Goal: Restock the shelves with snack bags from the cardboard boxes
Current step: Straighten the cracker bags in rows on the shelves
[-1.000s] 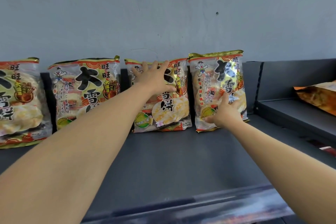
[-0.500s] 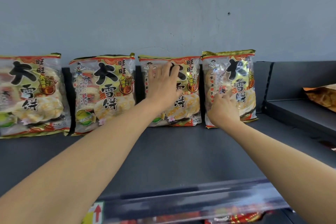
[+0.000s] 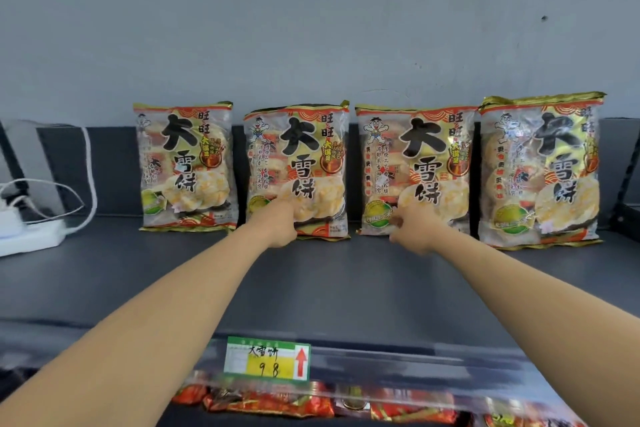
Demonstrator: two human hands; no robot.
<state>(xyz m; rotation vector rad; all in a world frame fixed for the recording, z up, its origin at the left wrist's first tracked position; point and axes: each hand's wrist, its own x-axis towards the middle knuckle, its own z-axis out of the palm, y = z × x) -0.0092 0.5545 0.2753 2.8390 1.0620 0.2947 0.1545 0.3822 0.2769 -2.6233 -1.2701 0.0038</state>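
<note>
Snack bags stand upright, long axis vertical, along the back of the shelf (image 3: 346,288); left hand (image 3: 277,227) presses the second bag (image 3: 298,170), right hand (image 3: 412,229) the third bag (image 3: 415,170), fingers loosely curled, grasping nothing.

Four clear-and-gold plastic rice-cracker bags (image 3: 415,170) upright in a row at back of dark grey metal shelf (image 3: 346,288), against grey wall (image 3: 311,10). White power strip (image 3: 31,239) far left on shelf. Green-yellow paper price tag (image 3: 266,359) on front edge.

Snack bags (image 3: 414,170) read 旺旺 大雪饼 — shelf price tag (image 3: 267,358) shows 98.
</note>
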